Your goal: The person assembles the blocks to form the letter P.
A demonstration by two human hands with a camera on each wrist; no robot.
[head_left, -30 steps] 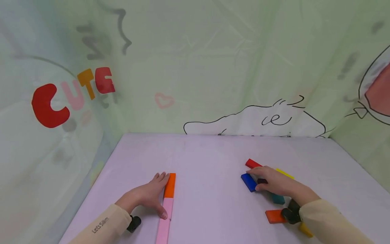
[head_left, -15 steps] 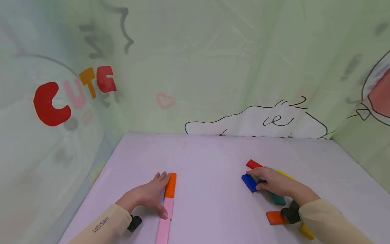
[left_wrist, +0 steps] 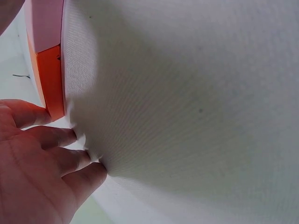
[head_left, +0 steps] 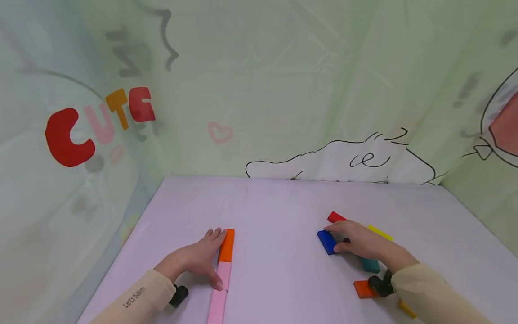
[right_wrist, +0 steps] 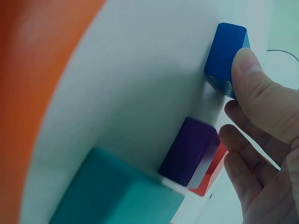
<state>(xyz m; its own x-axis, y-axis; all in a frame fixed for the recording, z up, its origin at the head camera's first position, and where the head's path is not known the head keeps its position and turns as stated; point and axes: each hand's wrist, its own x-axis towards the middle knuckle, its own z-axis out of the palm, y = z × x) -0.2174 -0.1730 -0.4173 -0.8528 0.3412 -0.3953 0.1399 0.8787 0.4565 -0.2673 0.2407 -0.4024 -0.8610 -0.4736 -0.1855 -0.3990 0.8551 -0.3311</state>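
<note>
On the left of the head view, an orange block (head_left: 226,245) and two pink blocks, a farther one (head_left: 224,272) and a nearer one (head_left: 217,307), lie in a straight row. Along the row's left side rests my left hand (head_left: 198,258): its thumb is on the pink part, and its index fingertip touches the orange block's far end, as the left wrist view shows. My right hand (head_left: 360,240) pinches a blue block (head_left: 326,242) between thumb and fingers, low over the table. Below those fingers in the right wrist view is a purple block (right_wrist: 189,151).
Around my right hand lie a red block (head_left: 336,217), a yellow one (head_left: 380,232), a teal one (head_left: 370,265), an orange-red one (head_left: 364,289) and another yellow one (head_left: 406,309), partly under the sleeve. A printed curtain (head_left: 283,90) rises behind the table (head_left: 279,247).
The blue block has shifted slightly left, away from the purple block, with my right hand moving along. My left hand and the row stay as they were.
</note>
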